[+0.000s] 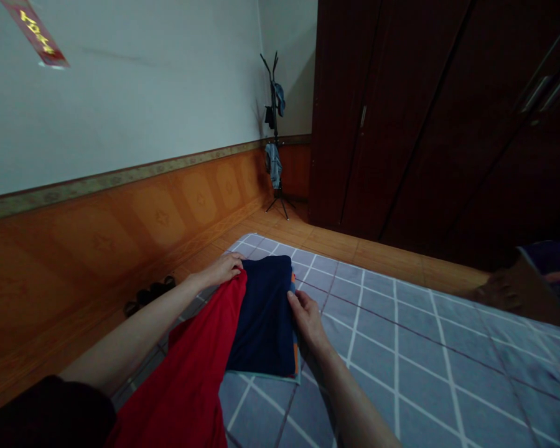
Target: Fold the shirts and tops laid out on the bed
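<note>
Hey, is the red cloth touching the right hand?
Apart. The head view shows the dark blue cloth lying between them: the red cloth at its left side, the right hand at its right edge.

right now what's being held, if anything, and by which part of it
The red cloth, by its far end, in the left hand. The right hand touches the right edge of the navy cloth; grip unclear.

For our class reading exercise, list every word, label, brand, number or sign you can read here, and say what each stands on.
No text can be read.
Red strip on the wall: gold characters, too blurred to read.
Navy cloth and red cloth: no text shows.
</note>
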Demonstrator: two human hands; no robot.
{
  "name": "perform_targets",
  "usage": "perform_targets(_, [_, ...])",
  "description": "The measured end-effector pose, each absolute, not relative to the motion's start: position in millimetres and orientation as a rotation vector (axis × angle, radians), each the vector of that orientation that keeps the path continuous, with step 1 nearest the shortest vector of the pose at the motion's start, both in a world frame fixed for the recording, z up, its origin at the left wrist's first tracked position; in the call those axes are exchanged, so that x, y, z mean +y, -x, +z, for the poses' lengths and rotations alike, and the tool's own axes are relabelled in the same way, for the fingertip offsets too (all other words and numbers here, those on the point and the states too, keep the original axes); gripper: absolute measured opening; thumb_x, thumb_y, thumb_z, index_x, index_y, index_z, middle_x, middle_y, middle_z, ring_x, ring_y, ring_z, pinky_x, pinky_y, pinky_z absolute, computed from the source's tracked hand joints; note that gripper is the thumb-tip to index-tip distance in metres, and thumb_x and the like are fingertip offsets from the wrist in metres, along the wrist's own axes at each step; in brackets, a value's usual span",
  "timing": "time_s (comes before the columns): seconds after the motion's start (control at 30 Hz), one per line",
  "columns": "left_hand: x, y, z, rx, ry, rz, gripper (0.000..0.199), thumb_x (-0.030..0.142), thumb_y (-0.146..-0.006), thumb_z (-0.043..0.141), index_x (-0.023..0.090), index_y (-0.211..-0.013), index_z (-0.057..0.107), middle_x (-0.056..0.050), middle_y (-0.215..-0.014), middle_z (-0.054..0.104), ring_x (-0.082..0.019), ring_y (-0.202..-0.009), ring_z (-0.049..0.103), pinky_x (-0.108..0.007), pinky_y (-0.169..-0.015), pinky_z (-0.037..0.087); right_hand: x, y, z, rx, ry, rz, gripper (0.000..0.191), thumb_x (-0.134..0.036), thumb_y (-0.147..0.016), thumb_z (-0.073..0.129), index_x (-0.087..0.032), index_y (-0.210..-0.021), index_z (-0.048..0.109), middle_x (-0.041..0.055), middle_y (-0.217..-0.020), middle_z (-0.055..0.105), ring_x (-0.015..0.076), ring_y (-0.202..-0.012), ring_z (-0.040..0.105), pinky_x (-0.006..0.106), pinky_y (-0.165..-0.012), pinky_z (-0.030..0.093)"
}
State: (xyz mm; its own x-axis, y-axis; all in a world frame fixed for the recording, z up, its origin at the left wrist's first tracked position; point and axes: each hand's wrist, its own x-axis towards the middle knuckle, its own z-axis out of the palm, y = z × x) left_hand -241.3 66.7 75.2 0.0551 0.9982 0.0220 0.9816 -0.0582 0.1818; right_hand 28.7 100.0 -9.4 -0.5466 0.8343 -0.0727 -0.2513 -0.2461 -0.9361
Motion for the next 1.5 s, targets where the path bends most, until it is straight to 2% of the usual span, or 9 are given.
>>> perform_targets(0.37, [56, 241, 67, 2.074, -2.327, 0.212, 0.024, 0.018, -0.090, 0.046, 0.018, -0.090, 0.070, -0.008, -0.131, 0.056, -0.024, -0.121, 0.049, -0.039, -0.102, 0.039, 95, -29, -5, -1.198, 0.693, 1.930, 0.047, -0.056, -0.077, 0.062, -0.019, -0.107, 0.061, 0.0066, -0.093, 0.072, 0.0247, -0.085, 0.067, 0.034, -0.075, 0.052])
perform_targets(0.6, [55, 239, 65, 2.036, -2.435, 0.221, 0.027, 0.017, -0.091, 0.043, 0.020, -0.086, 0.070, -0.008, -0.119, 0.060, -0.022, -0.115, 0.048, -0.036, -0.098, 0.039, 94, -29, -4, -1.183, 0.687, 1.947, 0.047, -0.056, -0.077, 0.063, -0.019, -0.107, 0.061, 0.0070, -0.093, 0.072, 0.0246, -0.083, 0.067, 0.035, -0.074, 0.052])
perform_targets(0.73, [56, 240, 62, 2.043, -2.434, 0.210, 0.025, 0.016, -0.090, 0.045, 0.020, -0.083, 0.068, -0.008, -0.095, 0.063, -0.022, -0.100, 0.052, -0.035, -0.090, 0.041, 95, -28, -4, -1.152, 0.656, 1.959, 0.043, -0.052, -0.080, 0.062, -0.020, -0.107, 0.060, 0.0070, -0.096, 0.072, 0.0239, -0.083, 0.067, 0.036, -0.077, 0.052])
perform_targets(0.83, [56, 241, 61, 2.083, -2.390, 0.220, 0.020, 0.017, -0.089, 0.046, 0.019, -0.084, 0.066, -0.007, -0.088, 0.062, -0.021, -0.092, 0.054, -0.034, -0.086, 0.043, 95, -27, -4, -1.167, 0.684, 1.951, 0.042, -0.052, -0.079, 0.062, -0.021, -0.107, 0.061, 0.0063, -0.096, 0.072, 0.0246, -0.084, 0.067, 0.035, -0.076, 0.052])
perform_targets(0.93, [55, 242, 60, 2.148, -2.326, 0.247, 0.014, 0.016, -0.086, 0.050, 0.019, -0.091, 0.063, -0.007, -0.092, 0.063, -0.021, -0.092, 0.056, -0.033, -0.085, 0.044, 95, -27, -5, -1.162, 0.695, 1.953, 0.042, -0.053, -0.078, 0.062, -0.022, -0.106, 0.061, 0.0056, -0.094, 0.072, 0.0252, -0.084, 0.067, 0.035, -0.073, 0.052])
perform_targets(1.1, [50, 239, 61, 2.276, -2.235, 0.308, 0.029, 0.014, -0.083, 0.053, 0.016, -0.113, 0.054, -0.012, -0.110, 0.061, -0.024, -0.104, 0.055, -0.037, -0.091, 0.043, 96, -28, -8, -1.201, 0.664, 1.941, 0.040, -0.053, -0.080, 0.061, -0.022, -0.106, 0.061, 0.0044, -0.094, 0.072, 0.0236, -0.082, 0.067, 0.033, -0.071, 0.052])
perform_targets(1.23, [36, 233, 67, 2.324, -2.222, 0.332, 0.017, 0.015, -0.085, 0.049, 0.017, -0.099, 0.059, -0.010, -0.099, 0.063, -0.024, -0.098, 0.056, -0.037, -0.089, 0.044, 97, -27, -9, -1.224, 0.705, 1.912, 0.045, -0.058, -0.077, 0.061, -0.021, -0.103, 0.062, 0.0053, -0.089, 0.072, 0.0235, -0.079, 0.067, 0.033, -0.068, 0.051])
perform_targets(1.4, [12, 220, 82, 2.399, -2.223, 0.445, 0.020, 0.019, -0.089, 0.042, 0.017, -0.100, 0.058, -0.010, -0.099, 0.061, -0.023, -0.095, 0.055, -0.038, -0.086, 0.045, 98, -26, -9, -1.234, 0.708, 1.878, 0.052, -0.060, -0.074, 0.062, -0.016, -0.102, 0.062, 0.0069, -0.085, 0.072, 0.0228, -0.075, 0.066, 0.032, -0.065, 0.051])
perform_targets(1.5, [-12, 218, 110, 2.424, -2.218, 0.541, 0.021, 0.024, -0.090, 0.040, 0.016, -0.094, 0.059, -0.009, -0.093, 0.060, -0.023, -0.092, 0.055, -0.037, -0.084, 0.046, 97, -27, -7, -1.236, 0.708, 1.860, 0.050, -0.061, -0.073, 0.063, -0.018, -0.098, 0.065, 0.0059, -0.083, 0.072, 0.0247, -0.078, 0.066, 0.033, -0.068, 0.051])
